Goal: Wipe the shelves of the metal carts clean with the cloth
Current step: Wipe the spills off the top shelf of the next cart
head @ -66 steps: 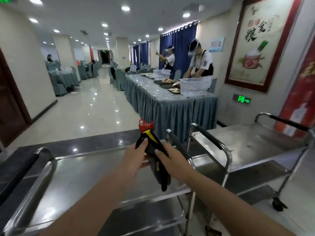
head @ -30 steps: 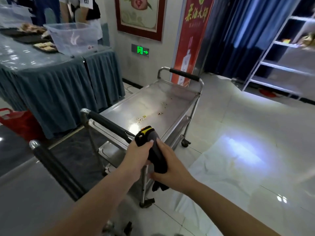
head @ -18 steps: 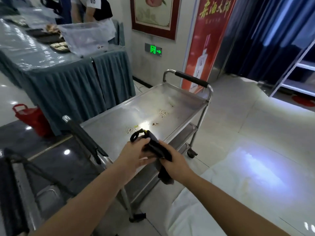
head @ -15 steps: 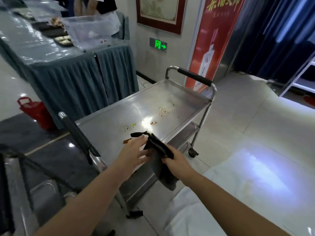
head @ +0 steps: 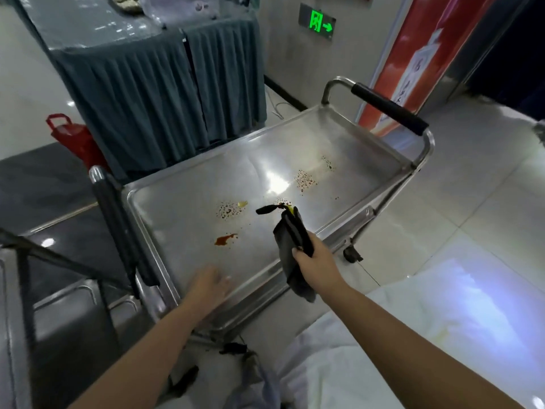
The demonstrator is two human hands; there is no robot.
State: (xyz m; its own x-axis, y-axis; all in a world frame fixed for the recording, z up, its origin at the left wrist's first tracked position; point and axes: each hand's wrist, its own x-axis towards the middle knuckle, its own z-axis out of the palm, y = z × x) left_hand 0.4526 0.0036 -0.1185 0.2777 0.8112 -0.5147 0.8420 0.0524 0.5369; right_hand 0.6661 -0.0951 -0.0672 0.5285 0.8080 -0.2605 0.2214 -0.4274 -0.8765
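A metal cart [head: 348, 134] stands before me, its top shelf dirty with a red sauce stain [head: 225, 239] and patches of dark crumbs [head: 228, 210]. My right hand [head: 317, 262] grips a dark cloth [head: 290, 239] with a yellow trim, held above the shelf's near right rim; the cloth's tail hangs below the hand. My left hand [head: 211, 286] is blurred, fingers spread flat, low over the shelf's near left corner, holding nothing.
A second metal cart [head: 17, 305] is at the left edge, its black handle [head: 122, 228] beside the first cart. A draped table [head: 153, 84] stands behind, with a red bag [head: 72, 137] on the floor. White cloth [head: 413, 335] covers the floor at right.
My left hand let go of the cloth and dropped to the shelf's near left corner. My right hand keeps the cloth alone, now over the shelf rim. The view tilted down onto the cart.
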